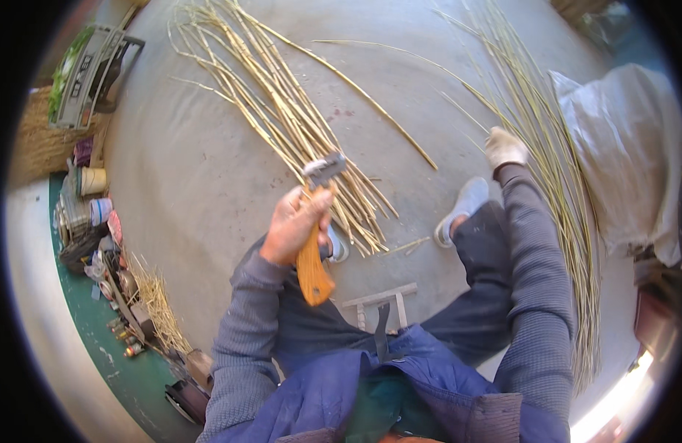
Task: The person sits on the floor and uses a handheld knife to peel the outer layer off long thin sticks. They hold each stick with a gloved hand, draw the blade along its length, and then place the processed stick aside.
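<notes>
My bare left hand (293, 225) is wrapped round the curved wooden handle of a hand tool (315, 275). The tool's short grey metal head (325, 170) points away from me, above a bundle of pale yellow stalks (282, 107) on the floor. I cannot tell the exact kind of tool. My right hand (506, 148) wears a white glove and is closed beside a spread of long, thin greenish stalks (570, 192). A thin strip (465, 111) runs toward its fingers; whether they grip it is hidden.
One loose stalk (370, 100) lies right of the bundle. A large whitish plastic sack (625, 148) stands at the far right. To the left are a toy-like vehicle front (86, 77), a bucket (92, 181) and dry straw (158, 303). A wooden stool frame (378, 297) shows between my legs.
</notes>
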Motion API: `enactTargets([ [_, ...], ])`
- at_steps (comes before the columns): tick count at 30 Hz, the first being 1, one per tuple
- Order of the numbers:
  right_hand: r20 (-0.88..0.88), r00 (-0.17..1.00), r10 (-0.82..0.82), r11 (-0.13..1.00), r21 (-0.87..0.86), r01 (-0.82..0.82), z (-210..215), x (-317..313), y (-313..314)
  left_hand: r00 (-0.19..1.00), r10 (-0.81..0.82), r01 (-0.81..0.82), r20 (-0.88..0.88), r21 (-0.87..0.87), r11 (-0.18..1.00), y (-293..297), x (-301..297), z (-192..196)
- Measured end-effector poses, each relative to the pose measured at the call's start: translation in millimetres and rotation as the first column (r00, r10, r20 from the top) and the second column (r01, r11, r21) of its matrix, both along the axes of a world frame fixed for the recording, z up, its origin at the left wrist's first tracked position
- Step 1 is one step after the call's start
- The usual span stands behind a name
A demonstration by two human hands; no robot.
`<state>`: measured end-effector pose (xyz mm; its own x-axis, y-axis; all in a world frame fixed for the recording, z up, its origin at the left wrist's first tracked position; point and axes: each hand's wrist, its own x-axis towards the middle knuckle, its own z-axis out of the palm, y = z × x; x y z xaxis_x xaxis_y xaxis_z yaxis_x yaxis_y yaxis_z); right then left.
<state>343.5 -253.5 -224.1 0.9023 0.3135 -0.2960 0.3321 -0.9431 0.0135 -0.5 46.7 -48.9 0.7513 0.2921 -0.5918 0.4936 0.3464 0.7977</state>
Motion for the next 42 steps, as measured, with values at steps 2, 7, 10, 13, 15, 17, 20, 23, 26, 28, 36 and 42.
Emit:
enactTargets([
  [2,-0.048,0.996,0.079,0.997,0.014,-0.078,-47,-20,51,1.0,-0.017,0.016,-0.015,-0.087,0.996,4,-4,9],
  [7,-0.114,0.985,0.131,0.99,0.075,-0.123,-151,-52,117,0.994,0.007,-0.019,-0.111,-0.11,0.994,16,-10,24],
  [10,-0.144,0.984,0.106,0.993,0.065,-0.097,-195,-56,141,0.984,0.001,-0.036,-0.176,-0.193,0.981,24,-9,33],
  [13,-0.072,0.988,0.135,0.991,0.008,-0.134,-205,-52,160,0.986,-0.014,-0.035,-0.166,-0.289,0.957,31,-12,27],
  [15,-0.05,0.989,0.137,0.989,0.056,-0.134,-216,-48,157,0.981,-0.009,-0.051,-0.194,-0.301,0.952,35,-12,25],
  [17,-0.079,0.979,0.189,0.982,0.023,-0.188,-222,-46,154,0.978,-0.008,-0.058,-0.21,-0.307,0.95,37,-11,20],
  [20,-0.216,0.949,0.232,0.969,-0.036,-0.245,-177,-47,162,0.986,0.012,-0.057,-0.166,-0.271,0.961,33,-15,25],
  [23,-0.245,0.928,0.281,0.959,0.033,-0.281,-142,-50,146,0.991,-0.008,-0.025,-0.135,-0.24,0.971,31,-16,32],
  [26,-0.464,0.833,0.301,0.95,0.218,-0.222,-62,-59,150,0.995,0.03,-0.051,-0.1,-0.219,0.974,27,-25,32],
  [28,-0.488,0.795,0.36,0.927,0.28,-0.248,4,-72,151,0.999,0.047,-0.049,-0.019,-0.168,0.985,26,-29,33],
  [36,-0.621,0.717,0.317,0.827,0.551,0.113,198,-153,102,0.982,0.155,-0.15,0.112,-0.05,0.987,30,-38,27],
  [42,-0.672,0.681,0.291,0.754,0.599,0.269,268,-223,57,0.964,0.192,-0.199,0.185,0.021,0.98,32,-45,-4],
])
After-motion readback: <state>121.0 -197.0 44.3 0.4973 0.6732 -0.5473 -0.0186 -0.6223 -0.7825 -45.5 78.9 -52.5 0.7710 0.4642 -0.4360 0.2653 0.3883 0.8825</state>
